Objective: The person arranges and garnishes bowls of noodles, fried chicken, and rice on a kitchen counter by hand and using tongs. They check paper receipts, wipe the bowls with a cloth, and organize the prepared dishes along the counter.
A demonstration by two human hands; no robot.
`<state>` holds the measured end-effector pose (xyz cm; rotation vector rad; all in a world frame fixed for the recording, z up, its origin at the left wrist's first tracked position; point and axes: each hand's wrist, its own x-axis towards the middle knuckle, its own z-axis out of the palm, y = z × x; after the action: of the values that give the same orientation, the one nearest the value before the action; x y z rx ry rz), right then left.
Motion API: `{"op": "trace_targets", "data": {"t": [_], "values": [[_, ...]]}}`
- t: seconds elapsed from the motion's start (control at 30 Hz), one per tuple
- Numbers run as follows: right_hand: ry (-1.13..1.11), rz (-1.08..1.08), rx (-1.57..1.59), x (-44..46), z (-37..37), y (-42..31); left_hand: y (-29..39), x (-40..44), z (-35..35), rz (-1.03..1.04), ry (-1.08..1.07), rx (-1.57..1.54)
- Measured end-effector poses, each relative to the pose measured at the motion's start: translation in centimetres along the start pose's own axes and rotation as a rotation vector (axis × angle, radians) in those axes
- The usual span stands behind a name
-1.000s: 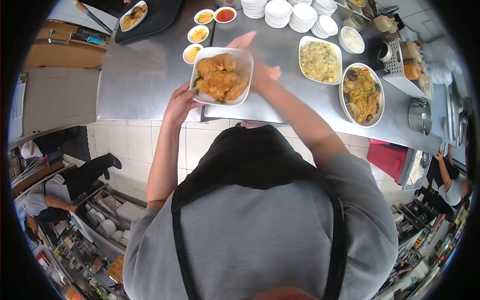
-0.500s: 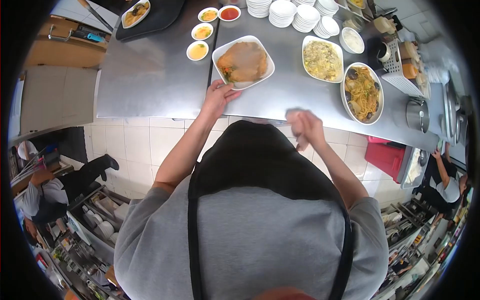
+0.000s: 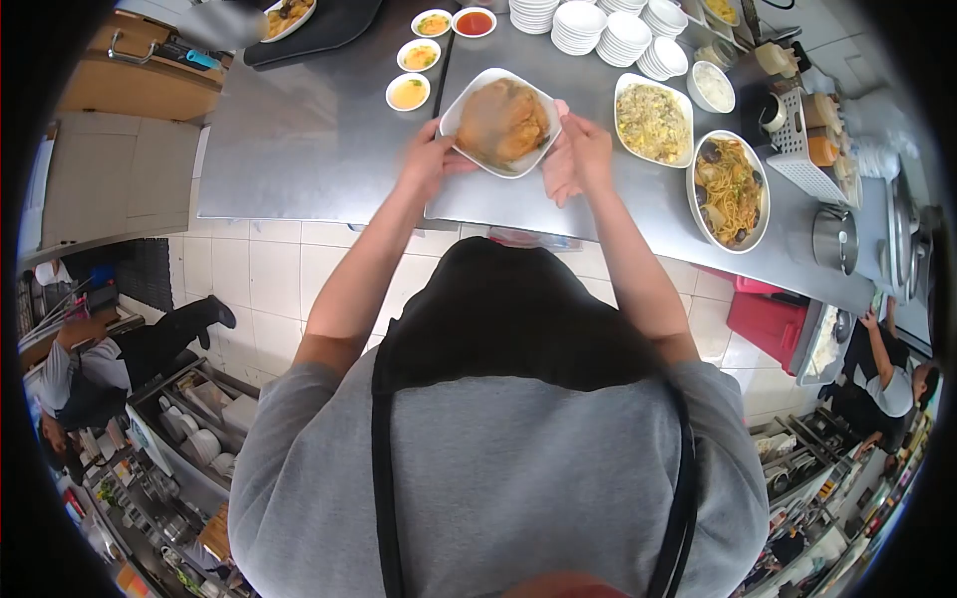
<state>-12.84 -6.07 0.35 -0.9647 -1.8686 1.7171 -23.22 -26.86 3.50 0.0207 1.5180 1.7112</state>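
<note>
A square white dish (image 3: 501, 173) with a golden-brown fried piece of food (image 3: 503, 122) lies on the steel counter in front of me. My left hand (image 3: 429, 164) grips the dish's left corner, its fingers reaching under the rim. At the right corner, my right hand (image 3: 586, 151) is closed on a pink cloth (image 3: 560, 171), which touches the rim. To the right stand a square dish of fried rice (image 3: 653, 120) and an oval dish of noodles (image 3: 731, 194).
Small sauce bowls (image 3: 408, 93) line the counter's back left, near a black tray (image 3: 319, 45). Stacked white bowls (image 3: 578, 28) stand behind. A rice bowl (image 3: 711, 87), white basket (image 3: 805, 164) and metal pot (image 3: 834, 237) are at right. Other people (image 3: 882, 374) work on both sides.
My right hand has moved up and left with the cloth to the dish's right corner. The dish has turned slightly under my left hand. A grey blur has appeared near the tray.
</note>
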Motion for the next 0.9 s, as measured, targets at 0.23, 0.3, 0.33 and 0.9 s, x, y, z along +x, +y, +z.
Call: {"op": "trace_targets", "data": {"t": [0.23, 0.3, 0.33, 0.9], "values": [[0.037, 0.045, -0.054, -4.4, -0.2, 1.2, -2.7, -2.1, 3.7, 0.095, 0.167, -0.246], [-0.149, 0.135, 0.009, -6.1, -1.3, 1.5, -2.7, -2.0, 3.4, 0.069, 0.155, -0.259], [-0.264, 0.213, 0.055, -7.1, -2.1, 1.5, -2.6, -1.8, 3.0, 0.045, 0.148, -0.275], [-0.147, -0.623, -0.979, -1.1, -3.5, 2.7, -1.0, -6.7, -5.8, -0.003, 0.006, -0.109]]}}
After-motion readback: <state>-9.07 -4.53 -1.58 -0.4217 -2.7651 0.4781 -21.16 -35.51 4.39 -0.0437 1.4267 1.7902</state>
